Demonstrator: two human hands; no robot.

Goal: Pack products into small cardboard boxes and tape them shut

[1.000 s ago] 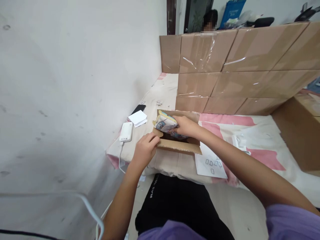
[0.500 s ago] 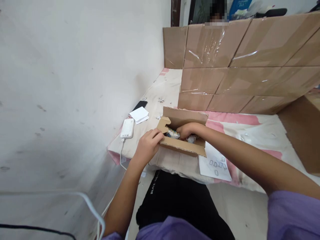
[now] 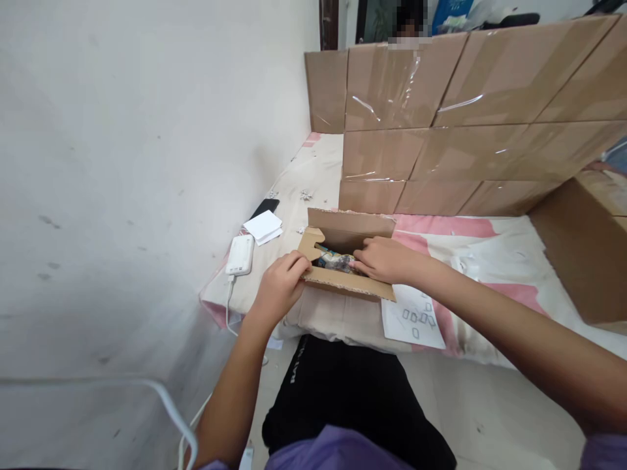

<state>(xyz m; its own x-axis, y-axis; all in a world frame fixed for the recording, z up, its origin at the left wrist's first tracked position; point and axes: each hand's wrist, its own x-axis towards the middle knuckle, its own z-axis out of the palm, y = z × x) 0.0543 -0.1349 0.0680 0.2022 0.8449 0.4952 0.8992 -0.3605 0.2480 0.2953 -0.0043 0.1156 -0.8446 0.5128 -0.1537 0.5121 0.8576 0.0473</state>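
Note:
A small open cardboard box (image 3: 343,282) stands near the front edge of the cloth-covered surface, its flaps raised. My left hand (image 3: 283,277) is closed on the box's front left corner, fingers over the cardboard edge. Inside the box lies a shiny, crumpled clear plastic wrapping (image 3: 337,262) with blue and yellow printed parts beside it. My right hand (image 3: 386,258) reaches into the box from the right. Its fingers are bent together at the plastic, with the tips partly hidden; what lies under the wrapping does not show.
A wall of taped cardboard boxes (image 3: 465,150) rises behind. Left are a white power bank (image 3: 240,254) with a cable, folded white paper (image 3: 264,226) and a black phone (image 3: 267,206). A sheet with drawn outlines (image 3: 414,320) lies right of the box. Behind the wall, a person's head shows.
My right hand has drawn back and up a little inside the box, uncovering more of the plastic. My left hand keeps its hold on the corner. The whole view has shifted slightly.

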